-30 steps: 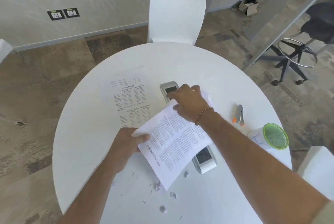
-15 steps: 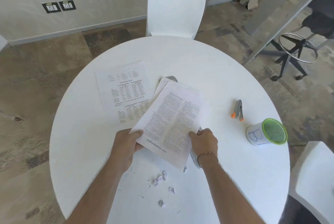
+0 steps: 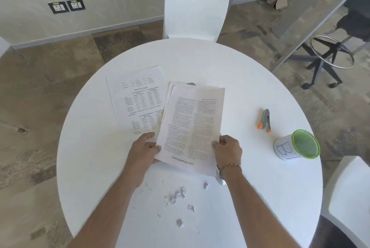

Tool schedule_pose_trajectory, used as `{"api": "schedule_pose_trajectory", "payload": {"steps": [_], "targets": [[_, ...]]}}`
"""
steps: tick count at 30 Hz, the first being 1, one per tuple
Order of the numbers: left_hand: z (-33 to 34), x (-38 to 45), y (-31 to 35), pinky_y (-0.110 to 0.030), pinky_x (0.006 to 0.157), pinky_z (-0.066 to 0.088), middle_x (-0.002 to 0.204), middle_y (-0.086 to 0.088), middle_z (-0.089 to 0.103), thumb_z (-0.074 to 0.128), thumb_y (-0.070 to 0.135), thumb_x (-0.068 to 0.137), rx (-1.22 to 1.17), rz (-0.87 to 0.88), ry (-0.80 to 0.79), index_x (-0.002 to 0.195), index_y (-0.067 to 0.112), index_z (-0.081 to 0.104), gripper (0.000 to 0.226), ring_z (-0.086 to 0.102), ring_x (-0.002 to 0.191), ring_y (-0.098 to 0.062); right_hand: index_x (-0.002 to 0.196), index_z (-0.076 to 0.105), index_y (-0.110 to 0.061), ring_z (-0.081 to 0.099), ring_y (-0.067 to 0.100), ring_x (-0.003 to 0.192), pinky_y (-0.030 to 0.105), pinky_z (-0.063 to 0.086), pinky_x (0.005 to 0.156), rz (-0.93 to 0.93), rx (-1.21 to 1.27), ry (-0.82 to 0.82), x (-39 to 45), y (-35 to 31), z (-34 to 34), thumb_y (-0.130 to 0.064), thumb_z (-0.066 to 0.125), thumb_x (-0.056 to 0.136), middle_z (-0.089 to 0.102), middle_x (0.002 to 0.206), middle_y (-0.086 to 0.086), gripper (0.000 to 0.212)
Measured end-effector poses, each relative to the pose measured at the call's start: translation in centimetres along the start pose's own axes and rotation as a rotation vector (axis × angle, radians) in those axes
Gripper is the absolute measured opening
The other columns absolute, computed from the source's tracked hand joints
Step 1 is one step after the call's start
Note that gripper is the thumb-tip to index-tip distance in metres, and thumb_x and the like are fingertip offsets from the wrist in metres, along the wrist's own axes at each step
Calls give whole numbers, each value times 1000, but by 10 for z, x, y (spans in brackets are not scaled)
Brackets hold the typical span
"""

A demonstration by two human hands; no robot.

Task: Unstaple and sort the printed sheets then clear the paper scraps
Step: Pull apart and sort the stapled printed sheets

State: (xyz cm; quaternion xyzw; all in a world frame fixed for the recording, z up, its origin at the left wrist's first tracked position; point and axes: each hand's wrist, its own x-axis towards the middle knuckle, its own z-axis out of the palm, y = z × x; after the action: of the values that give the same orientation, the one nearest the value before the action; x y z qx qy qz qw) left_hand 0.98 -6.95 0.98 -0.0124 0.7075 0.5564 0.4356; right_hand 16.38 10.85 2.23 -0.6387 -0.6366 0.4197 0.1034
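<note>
- Bare round white table point(image 3: 230, 79): open beyond the two-column printed sheets point(image 3: 192, 127).
- Right side: grey-and-orange staple remover point(image 3: 265, 121) and green-rimmed white cup point(image 3: 296, 145) obstruct.
- Near edge: torn paper scraps point(image 3: 178, 195).

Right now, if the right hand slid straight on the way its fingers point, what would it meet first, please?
The right hand points left across the stack of printed sheets it pinches, so it would probably meet the left hand on the stack's opposite edge first, though depth is unclear.
</note>
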Motion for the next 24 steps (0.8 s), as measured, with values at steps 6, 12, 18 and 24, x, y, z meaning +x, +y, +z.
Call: {"api": "schedule_pose_trajectory", "payload": {"steps": [6,12,18,24], "targets": [[15,0,1,-43,73,64,108,-1,76,56,-11,85,124,64,-61,122,17,61,46,74,94,-20,73,55,-8,49,23,67,30,40,58,43,63,-39,16,2,-1,-34,65,92,55,70,3,34],[14,4,0,-30,91,51,104,3,72,66,12,88,434,201,101,115,19,65,28,67,97,-17,83,71,-9,61,24,73,32,52,68,25,102,-171,21,4,-14,-3,64,82,72,83,8,9],[-33,40,-1,-53,107,39,148,-19,46,60,11,92,845,405,471,135,2,53,45,39,135,-40,92,61,5,54,24,73,37,53,70,84,294,-1,41,15,-45,-6,64,81,61,79,8,16],[-55,65,-11,-64,119,3,168,4,4,22,63,98,1394,440,205,158,27,15,71,-4,155,-25,77,60,0,57,24,75,42,53,78,121,412,31,47,28,-53,-10,70,79,64,79,3,14]]}}
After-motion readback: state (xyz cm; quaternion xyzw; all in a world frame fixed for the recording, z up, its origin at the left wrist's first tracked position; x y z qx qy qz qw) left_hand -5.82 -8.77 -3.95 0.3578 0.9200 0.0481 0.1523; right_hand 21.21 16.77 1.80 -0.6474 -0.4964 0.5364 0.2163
